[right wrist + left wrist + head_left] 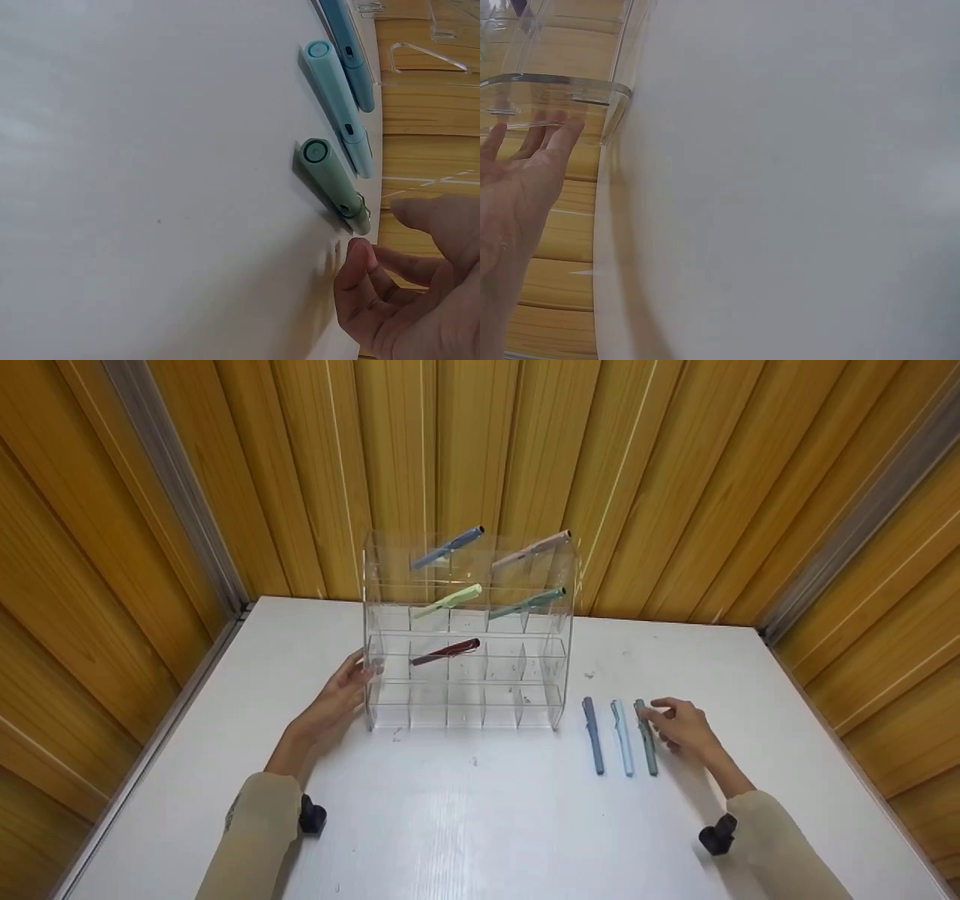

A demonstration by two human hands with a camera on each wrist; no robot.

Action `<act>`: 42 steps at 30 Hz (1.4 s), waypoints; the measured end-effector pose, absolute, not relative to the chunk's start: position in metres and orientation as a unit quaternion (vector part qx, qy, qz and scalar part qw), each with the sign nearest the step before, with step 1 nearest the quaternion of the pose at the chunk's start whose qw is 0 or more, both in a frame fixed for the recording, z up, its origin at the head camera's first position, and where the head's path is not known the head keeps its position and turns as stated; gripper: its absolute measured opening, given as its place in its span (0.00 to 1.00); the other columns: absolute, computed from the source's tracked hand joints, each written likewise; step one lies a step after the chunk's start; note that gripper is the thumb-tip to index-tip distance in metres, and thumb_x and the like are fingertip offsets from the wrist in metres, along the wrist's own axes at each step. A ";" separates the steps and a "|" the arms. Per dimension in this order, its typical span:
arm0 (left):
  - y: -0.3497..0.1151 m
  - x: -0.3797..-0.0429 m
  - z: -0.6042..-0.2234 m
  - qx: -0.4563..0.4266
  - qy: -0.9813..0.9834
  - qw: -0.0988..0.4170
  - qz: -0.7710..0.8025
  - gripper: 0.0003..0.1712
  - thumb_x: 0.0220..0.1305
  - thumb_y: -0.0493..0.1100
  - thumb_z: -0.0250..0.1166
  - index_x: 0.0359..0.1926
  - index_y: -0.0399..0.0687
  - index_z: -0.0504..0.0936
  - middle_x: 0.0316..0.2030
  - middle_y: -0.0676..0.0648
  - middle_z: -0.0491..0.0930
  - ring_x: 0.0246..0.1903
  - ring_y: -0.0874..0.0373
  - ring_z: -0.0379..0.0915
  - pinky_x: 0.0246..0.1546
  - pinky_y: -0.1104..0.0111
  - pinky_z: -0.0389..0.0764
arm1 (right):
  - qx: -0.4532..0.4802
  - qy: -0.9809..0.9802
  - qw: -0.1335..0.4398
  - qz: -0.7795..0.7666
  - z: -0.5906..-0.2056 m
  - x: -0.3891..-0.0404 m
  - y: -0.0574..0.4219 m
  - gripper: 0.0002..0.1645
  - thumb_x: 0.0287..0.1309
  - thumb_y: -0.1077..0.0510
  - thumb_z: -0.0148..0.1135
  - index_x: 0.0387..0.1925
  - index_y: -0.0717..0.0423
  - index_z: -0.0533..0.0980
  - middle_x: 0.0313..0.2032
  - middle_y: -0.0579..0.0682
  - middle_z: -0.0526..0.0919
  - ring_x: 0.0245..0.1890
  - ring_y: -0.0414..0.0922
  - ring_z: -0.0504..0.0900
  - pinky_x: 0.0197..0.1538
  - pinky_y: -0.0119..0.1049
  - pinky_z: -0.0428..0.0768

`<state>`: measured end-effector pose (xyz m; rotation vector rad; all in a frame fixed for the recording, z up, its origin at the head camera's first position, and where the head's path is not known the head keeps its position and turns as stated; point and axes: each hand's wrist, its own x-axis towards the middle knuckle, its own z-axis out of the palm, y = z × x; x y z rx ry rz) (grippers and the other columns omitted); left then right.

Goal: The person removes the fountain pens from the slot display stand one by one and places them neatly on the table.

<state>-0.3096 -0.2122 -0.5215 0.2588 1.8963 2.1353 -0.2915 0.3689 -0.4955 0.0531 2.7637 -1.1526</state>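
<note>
A clear acrylic pen rack with tiered compartments stands on the table. My left hand touches its left side panel with fingers mostly straight, seen from below in the left wrist view. On the right lie a grey-blue pen, a light blue pen and a grey-green pen, side by side. Beside the grey-green pen's clip end is my right hand, thumb extended and fingers loosely bent. In the right wrist view a gap shows between thumb and fingers, with nothing held.
Leaning in the rack are a blue pen, a pink pen, a pale green pen, a dark green pen and a dark red pen. Wood-patterned panels enclose the white table behind and at the sides.
</note>
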 end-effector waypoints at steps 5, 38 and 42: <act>-0.212 -0.309 -0.522 0.086 0.644 0.139 0.748 0.39 0.82 0.51 0.50 0.83 0.60 0.41 0.81 0.46 0.45 0.80 0.42 0.45 0.81 0.47 0.49 | 0.009 0.920 0.044 -0.390 -0.491 -0.288 0.367 0.31 0.75 0.52 0.56 0.66 0.74 0.68 0.43 0.65 0.82 0.29 0.42 0.82 0.28 0.31 0.83; -0.210 -0.309 -0.520 0.065 0.682 0.149 0.713 0.40 0.80 0.59 0.49 0.82 0.65 0.41 0.83 0.48 0.42 0.81 0.46 0.42 0.81 0.44 0.44 | -0.105 0.831 0.105 -0.537 -0.454 -0.287 0.247 0.26 0.75 0.51 0.58 0.65 0.61 0.75 0.51 0.58 0.86 0.44 0.40 0.87 0.47 0.30 0.87; -0.209 -0.308 -0.521 0.063 0.682 0.149 0.713 0.38 0.81 0.58 0.48 0.82 0.65 0.41 0.83 0.49 0.42 0.82 0.46 0.41 0.81 0.44 0.42 | -0.114 0.812 0.109 -0.562 -0.451 -0.293 0.227 0.25 0.74 0.52 0.60 0.64 0.61 0.76 0.51 0.56 0.87 0.44 0.41 0.87 0.48 0.33 0.88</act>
